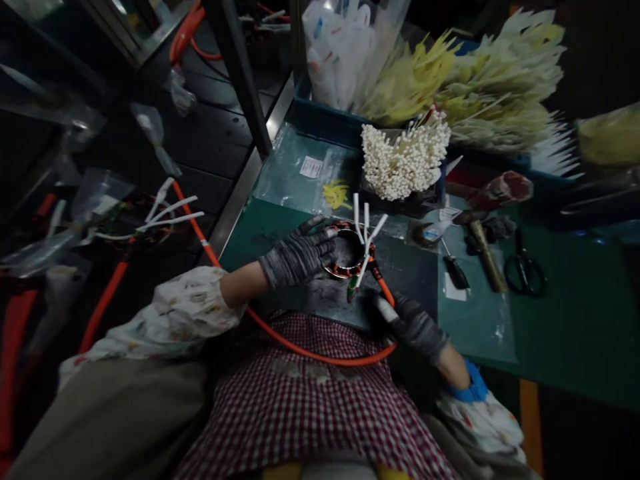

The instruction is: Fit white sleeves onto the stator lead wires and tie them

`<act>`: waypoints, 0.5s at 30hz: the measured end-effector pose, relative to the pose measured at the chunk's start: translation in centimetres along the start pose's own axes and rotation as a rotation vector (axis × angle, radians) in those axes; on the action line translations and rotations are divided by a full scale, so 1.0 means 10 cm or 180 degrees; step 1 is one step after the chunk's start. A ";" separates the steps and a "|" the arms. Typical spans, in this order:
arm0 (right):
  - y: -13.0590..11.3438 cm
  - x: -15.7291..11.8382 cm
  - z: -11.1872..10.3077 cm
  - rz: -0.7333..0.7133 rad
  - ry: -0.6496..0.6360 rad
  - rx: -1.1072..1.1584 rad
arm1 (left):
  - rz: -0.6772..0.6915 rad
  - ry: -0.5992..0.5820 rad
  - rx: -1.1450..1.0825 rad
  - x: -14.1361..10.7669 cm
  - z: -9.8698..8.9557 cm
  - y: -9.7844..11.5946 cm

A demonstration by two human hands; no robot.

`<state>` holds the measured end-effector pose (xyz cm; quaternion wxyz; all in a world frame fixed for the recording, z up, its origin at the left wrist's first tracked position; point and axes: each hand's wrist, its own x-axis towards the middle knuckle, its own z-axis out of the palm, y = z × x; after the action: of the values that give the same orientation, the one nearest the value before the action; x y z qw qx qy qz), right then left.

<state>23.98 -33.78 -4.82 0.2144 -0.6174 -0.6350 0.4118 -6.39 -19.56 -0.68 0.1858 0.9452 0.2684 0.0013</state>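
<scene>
A ring-shaped wound coil (343,272) in black and copper-orange lies on a dark plate (415,267) on the green worktable. Several white sleeved leads (367,223) stick up from its right side. An orange cable (320,359) leaves the coil there and loops back left across my lap. My left hand (299,255), in a grey knit glove, has its fingers stretched out, with the tips touching the coil's left rim. My right hand (417,327), gloved and slightly blurred, is closed around the cable just below the coil. A small green-and-red piece (353,290) hangs by the leads.
Behind the coil stands a bundle of white-tipped sticks (405,160). Yellow sleeves (337,194) lie on a plastic bag (287,173). To the right are a hammer (485,257), scissors (525,270) and a black-handled tool (456,272). More orange cables (105,303) hang at left.
</scene>
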 end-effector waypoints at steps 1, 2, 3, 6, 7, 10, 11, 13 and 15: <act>0.04 0.08 -0.01 -0.0096 0.0131 -0.0353 | -0.0028 0.0113 0.0043 -0.02 0.04 0.05; 0.05 0.17 -0.01 -0.0208 0.0280 -0.0723 | -0.0084 0.0237 0.0091 -0.06 0.08 0.10; 0.05 0.27 0.00 -0.0320 0.0405 -0.1043 | -0.0164 0.0364 0.0141 -0.12 0.11 0.14; -0.06 0.52 0.08 -0.0604 0.0640 -0.1356 | -0.0540 0.0651 0.0241 -0.39 0.19 0.21; -0.12 0.59 0.12 -0.0720 0.0672 -0.1287 | -0.0667 0.0715 0.0256 -0.49 0.22 0.23; -0.32 0.77 0.26 -0.1139 0.0725 -0.0895 | -0.1019 0.0968 0.0336 -0.72 0.29 0.31; -0.38 0.82 0.32 -0.1265 0.0731 -0.0742 | -0.1117 0.1109 0.0377 -0.75 0.31 0.34; -0.48 0.88 0.41 -0.1426 0.0751 -0.0478 | -0.1264 0.1322 0.0394 -0.72 0.33 0.41; -0.54 0.92 0.46 -0.1478 0.0749 -0.0343 | -0.1269 0.1334 0.0166 -0.61 0.31 0.47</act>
<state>15.72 -25.60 -5.34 0.3424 -0.5093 -0.7514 0.2425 -8.86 -27.45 -1.31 0.0986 0.8574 0.4813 0.1531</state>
